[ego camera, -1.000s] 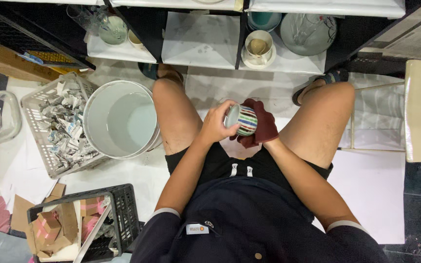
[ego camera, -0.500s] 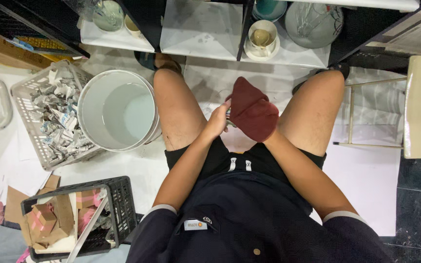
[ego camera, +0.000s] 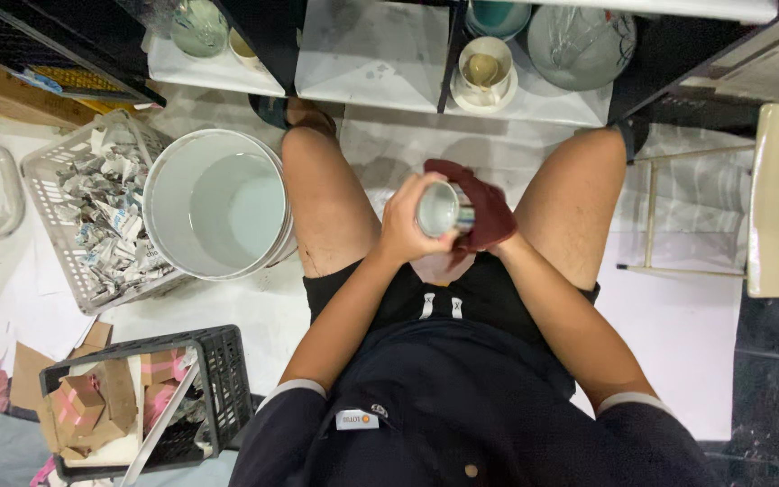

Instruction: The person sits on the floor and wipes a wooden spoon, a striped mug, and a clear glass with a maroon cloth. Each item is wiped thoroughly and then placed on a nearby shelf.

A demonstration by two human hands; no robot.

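Best to keep the cup (ego camera: 441, 210) steady over the lap and press the cloth (ego camera: 484, 209) flat against its wall, turning slowly so no patch gets missed. Left hand (ego camera: 407, 221) curled round the cup, fingers closed on its side, mouth facing up. Right hand (ego camera: 489, 236) hidden under the dark red cloth, apparently cupped against the cup's far side. Bucket (ego camera: 220, 204) just beside the left knee.
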